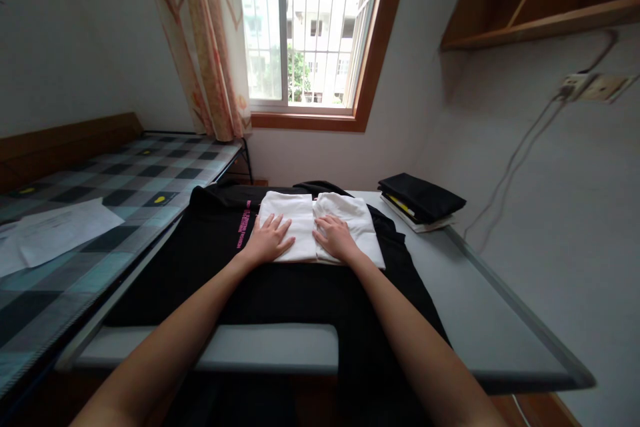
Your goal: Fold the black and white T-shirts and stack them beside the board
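Two folded white cloth pieces lie side by side, a left one (295, 213) and a right one (357, 220), with a narrow gap between them. Under them a black garment (285, 293) with pink lettering at its left is spread over the table and hangs past the front edge. My left hand (269, 239) rests flat on the left white piece, fingers spread. On the right white piece lies my right hand (336, 237), palm down with its fingers apart. Neither hand grips anything.
The white table (480, 307) has a black folded item (423, 197) on papers at its back right. To the left stands a bed with a checked cover (165, 160) and white papers (70, 233). Behind are a window and a curtain (210, 47); cables hang on the right wall.
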`<state>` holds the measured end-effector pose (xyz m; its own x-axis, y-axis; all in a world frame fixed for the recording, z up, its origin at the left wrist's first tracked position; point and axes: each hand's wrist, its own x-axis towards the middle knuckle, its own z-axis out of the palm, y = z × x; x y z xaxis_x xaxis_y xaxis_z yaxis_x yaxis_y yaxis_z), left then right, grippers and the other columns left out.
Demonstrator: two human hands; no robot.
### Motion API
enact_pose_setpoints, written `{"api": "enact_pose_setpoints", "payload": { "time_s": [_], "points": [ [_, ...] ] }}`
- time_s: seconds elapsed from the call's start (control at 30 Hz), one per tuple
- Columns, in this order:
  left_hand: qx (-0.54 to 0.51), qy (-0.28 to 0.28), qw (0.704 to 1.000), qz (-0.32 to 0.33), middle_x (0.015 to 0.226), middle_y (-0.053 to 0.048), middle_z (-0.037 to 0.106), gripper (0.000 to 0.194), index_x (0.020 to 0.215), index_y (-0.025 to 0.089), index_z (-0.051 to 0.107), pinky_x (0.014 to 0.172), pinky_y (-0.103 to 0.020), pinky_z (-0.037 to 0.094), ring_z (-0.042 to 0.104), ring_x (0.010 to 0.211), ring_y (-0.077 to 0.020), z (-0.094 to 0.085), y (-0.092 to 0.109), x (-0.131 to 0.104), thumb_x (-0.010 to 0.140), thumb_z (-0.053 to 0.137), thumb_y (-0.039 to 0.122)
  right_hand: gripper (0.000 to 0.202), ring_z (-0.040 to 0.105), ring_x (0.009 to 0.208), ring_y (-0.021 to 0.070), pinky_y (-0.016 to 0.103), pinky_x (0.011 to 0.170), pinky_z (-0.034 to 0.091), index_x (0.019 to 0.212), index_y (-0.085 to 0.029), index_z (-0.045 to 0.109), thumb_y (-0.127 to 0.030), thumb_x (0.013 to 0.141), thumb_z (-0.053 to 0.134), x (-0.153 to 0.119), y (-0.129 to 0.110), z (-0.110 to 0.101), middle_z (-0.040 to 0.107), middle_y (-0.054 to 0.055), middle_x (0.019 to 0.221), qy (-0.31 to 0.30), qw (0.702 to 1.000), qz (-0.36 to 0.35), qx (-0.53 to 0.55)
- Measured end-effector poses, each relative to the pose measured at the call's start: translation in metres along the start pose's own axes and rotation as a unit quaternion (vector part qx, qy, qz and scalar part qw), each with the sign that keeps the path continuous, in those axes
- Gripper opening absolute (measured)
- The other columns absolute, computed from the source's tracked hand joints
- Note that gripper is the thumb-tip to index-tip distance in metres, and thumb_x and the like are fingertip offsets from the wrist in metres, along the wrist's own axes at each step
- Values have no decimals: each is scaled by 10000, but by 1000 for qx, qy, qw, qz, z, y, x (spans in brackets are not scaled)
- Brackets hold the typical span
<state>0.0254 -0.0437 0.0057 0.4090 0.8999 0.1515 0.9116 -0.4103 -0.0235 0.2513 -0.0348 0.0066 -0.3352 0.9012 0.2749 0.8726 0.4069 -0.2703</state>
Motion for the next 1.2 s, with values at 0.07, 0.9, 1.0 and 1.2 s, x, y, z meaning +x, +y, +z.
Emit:
{"api": "enact_pose_setpoints", "payload": {
  "time_s": [0.07,0.9,1.0,1.2],
  "points": [
    [-1,-1,1000,-1,1529,-148,359,598,1450,215,419,1119,-617,161,278,1421,-350,0,0,0,960,315,542,384,441,1281,254,413,1063,298,1269,-198,601,-359,937,497,0,0,0,580,114,1328,-2,1000,1,2],
    [-9,-6,1000,-3,1529,-147,360,599,1450,222,414,1123,-607,146,270,1424,-348,1,-1,1,958,314,547,382,445,1270,242,400,1058,295,1263,-193,602,-357,932,502,0,1,0,596,110,1300,1,1000,-2,12],
    [-9,-7,1000,-4,1531,-141,358,596,1452,228,410,1129,-599,140,269,1426,-340,1,-1,1,957,319,547,384,453,1261,243,400,1055,300,1259,-186,603,-358,931,503,0,2,1,599,109,1294,5,1000,-5,11],
    [-5,-4,1000,-2,1533,-143,354,598,1453,225,408,1124,-605,149,267,1427,-340,2,-1,1,959,311,547,379,451,1266,250,410,1048,309,1257,-193,604,-358,929,510,1,2,2,597,110,1301,4,1000,-2,8]
  ]
}}
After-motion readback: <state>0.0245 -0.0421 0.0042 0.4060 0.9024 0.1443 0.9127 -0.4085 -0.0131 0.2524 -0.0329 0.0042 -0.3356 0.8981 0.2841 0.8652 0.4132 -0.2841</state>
